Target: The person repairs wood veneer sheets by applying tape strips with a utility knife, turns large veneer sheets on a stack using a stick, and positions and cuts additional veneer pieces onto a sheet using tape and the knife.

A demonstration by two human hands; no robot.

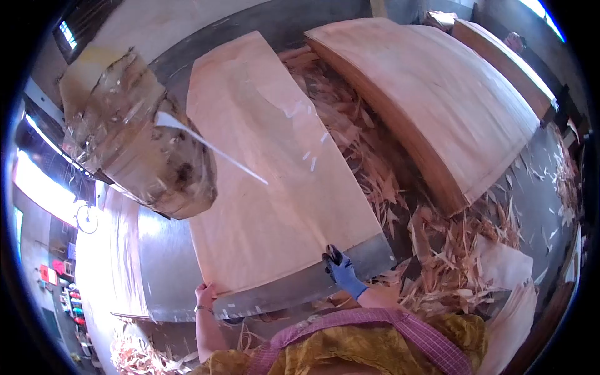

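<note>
A large pale wood veneer sheet (pixel 275 206) lies on a grey metal-topped table (pixel 269 297) in front of me. My left hand (pixel 205 294), bare with a band at the wrist, pinches the sheet's near left corner. Further right along the same edge is my right hand (pixel 342 272), in a blue glove with dark fingers. Its fingers are closed at the sheet's edge, and their undersides are hidden. Several small white tape pieces (pixel 306 155) stick to the sheet's right part. A thin white stick (pixel 215 149) with a wider end reaches across above the sheet.
A bulky, tape-covered block (pixel 134 134) looms at the left, hiding part of the sheet. A tall stack of veneer (pixel 425 106) stands at the right, with another stack (pixel 506 65) behind it. Torn veneer scraps (pixel 450 262) litter the floor between and below them.
</note>
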